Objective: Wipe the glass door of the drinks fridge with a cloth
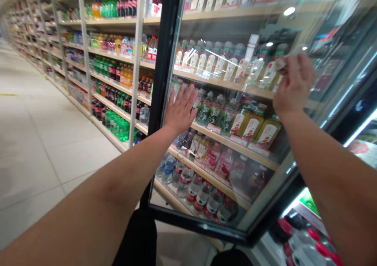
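Note:
A glass door (203,201) in a black frame stands swung open before me, and bottles on shelves show through its pane. Fingers spread, my left hand (181,109) lies flat against the glass near the door's left edge. Higher up on the right, my right hand (294,81) is closed around a small crumpled greyish cloth (282,65), held at the glass. Part of the cloth is hidden inside the fingers, and that hand is slightly blurred.
Long shelves of drink bottles (118,124) run back along the left beside a pale tiled floor (53,140). At lower right, a lit cooler holds red-capped bottles (309,246). My dark-clothed leg (137,238) is close below the door.

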{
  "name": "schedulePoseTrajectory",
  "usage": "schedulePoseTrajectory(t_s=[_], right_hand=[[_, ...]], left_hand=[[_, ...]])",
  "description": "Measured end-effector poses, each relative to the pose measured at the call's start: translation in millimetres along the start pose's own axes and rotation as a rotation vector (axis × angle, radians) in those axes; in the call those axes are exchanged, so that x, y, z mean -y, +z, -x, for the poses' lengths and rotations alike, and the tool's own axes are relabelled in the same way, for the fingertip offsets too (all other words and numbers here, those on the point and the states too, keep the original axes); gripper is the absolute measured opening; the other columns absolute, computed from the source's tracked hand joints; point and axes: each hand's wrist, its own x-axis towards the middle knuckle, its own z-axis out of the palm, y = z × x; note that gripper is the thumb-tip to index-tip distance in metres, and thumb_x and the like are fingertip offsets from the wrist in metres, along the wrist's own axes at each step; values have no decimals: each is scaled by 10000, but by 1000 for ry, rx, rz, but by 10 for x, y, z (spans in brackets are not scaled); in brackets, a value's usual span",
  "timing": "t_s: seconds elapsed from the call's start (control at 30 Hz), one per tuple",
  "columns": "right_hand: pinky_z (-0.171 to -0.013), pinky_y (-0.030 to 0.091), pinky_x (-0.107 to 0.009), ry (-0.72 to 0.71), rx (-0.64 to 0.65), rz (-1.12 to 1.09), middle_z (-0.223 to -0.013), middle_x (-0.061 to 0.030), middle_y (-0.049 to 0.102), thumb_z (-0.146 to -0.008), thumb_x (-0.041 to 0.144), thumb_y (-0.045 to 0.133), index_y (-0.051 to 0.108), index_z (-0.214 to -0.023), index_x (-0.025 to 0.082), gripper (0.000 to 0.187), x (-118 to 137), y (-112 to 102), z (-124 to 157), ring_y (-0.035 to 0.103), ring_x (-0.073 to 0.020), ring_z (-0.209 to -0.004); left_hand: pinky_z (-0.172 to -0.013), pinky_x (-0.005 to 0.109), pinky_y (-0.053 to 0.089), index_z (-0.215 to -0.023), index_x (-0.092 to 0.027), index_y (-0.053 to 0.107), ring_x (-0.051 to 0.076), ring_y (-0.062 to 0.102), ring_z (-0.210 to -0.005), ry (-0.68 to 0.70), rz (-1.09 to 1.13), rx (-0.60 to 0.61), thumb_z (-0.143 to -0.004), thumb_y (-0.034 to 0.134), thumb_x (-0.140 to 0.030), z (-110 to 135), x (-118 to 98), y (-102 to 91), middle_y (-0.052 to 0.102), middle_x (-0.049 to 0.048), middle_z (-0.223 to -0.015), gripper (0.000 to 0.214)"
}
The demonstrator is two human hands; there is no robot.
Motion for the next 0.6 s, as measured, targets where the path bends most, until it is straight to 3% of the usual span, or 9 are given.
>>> schedulePoseTrajectory(t_s=[0.07, 0.1, 0.23, 0.3, 0.33, 0.47, 0.5, 0.53, 0.6], right_hand=[[-1209, 226, -645, 211, -107, 22, -1599, -261, 360, -1056, 189, 245, 462, -1521, 32, 536, -3, 16, -7, 304, -368, -1505], [-1214, 211, -649, 206, -96, 16, -1611, -255, 345, -1059, 203, 265, 445, -1533, 42, 533, 31, 14, 37, 290, -376, -1511], [-1250, 242, -599, -214, 145, -55, -1614, -131, 411, -1030, 350, 466, 498, -1519, 193, 515, 243, -37, 338, 308, -360, -1520], [-1247, 275, -578, -293, 186, -51, -1598, -101, 446, -1018, 369, 480, 532, -1492, 227, 498, 290, -48, 427, 348, -341, -1503], [-1241, 282, -576, -251, 161, -38, -1599, -104, 444, -1020, 348, 463, 535, -1490, 226, 491, 291, -43, 442, 359, -337, -1496], [-1221, 268, -617, 161, -119, -1, -1592, -210, 411, -1010, 217, 372, 510, -1503, 102, 524, 238, 1, 431, 363, -379, -1477], [-1225, 264, -616, 186, -142, 5, -1592, -222, 406, -1006, 219, 382, 499, -1510, 84, 535, 235, 2, 438, 357, -389, -1479], [-1232, 262, -609, 147, -121, 6, -1595, -217, 405, -1004, 235, 403, 493, -1518, 88, 542, 241, -3, 454, 351, -391, -1485], [-1243, 262, -596, -68, 25, -6, -1602, -166, 424, -999, 289, 453, 504, -1523, 153, 544, 270, -27, 504, 350, -380, -1494]], left_hand=[[-1316, 582, 46, -1656, -195, 212, 320, 114, -1604, 5, 0, -10, -1039, 462, -313, 4, 13, 19, 242, 108, -1706, 676], [-1316, 579, 45, -1656, -196, 215, 319, 116, -1603, 5, -1, -16, -1040, 461, -315, 6, 17, 28, 247, 107, -1705, 674], [-1314, 581, 50, -1654, -194, 223, 321, 125, -1602, 0, -4, -12, -1034, 470, -309, 13, 25, 52, 249, 112, -1703, 677], [-1313, 582, 57, -1650, -188, 230, 327, 135, -1600, 6, -14, -9, -1030, 478, -310, 12, 26, 56, 253, 119, -1701, 679], [-1313, 581, 59, -1648, -185, 236, 329, 136, -1599, 7, -16, -10, -1029, 481, -311, 10, 26, 57, 256, 122, -1699, 677], [-1316, 580, 37, -1643, -182, 252, 330, 116, -1602, -2, 2, -10, -1021, 484, -308, 6, 27, 58, 256, 124, -1699, 675], [-1317, 579, 31, -1642, -182, 255, 328, 113, -1603, -2, 4, -10, -1019, 486, -307, 6, 26, 57, 256, 123, -1699, 676], [-1318, 576, 27, -1641, -181, 258, 326, 112, -1603, 1, 4, -12, -1018, 488, -307, 6, 25, 54, 258, 122, -1699, 676], [-1319, 572, 25, -1640, -180, 263, 323, 112, -1604, 4, 3, -14, -1017, 486, -307, 4, 19, 45, 262, 116, -1698, 674]])
